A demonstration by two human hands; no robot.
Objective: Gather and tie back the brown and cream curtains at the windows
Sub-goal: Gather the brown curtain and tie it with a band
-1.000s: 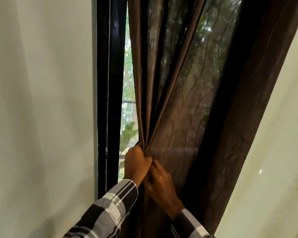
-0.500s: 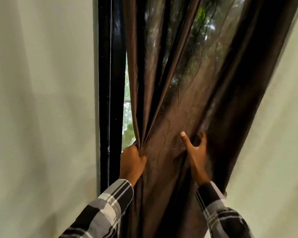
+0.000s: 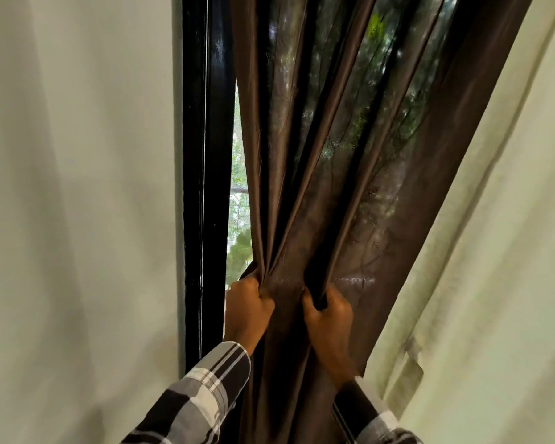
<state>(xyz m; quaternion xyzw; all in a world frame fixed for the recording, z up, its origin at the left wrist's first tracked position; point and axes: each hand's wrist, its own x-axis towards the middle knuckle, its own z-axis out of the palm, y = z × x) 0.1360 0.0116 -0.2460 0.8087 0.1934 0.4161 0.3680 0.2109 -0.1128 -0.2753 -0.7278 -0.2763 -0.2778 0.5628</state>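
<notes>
Right hand (image 3: 329,318), moved leftward since earlier, now beside left hand (image 3: 247,310); I log both sets of fingers clamped on brown curtain (image 3: 327,193), bunched between black window frame (image 3: 205,187) and cream curtain (image 3: 494,251).

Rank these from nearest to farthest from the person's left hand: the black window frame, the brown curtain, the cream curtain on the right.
1. brown curtain: gripped in the left hand.
2. black window frame: just left of it.
3. cream curtain: far right, beyond the right hand.
</notes>
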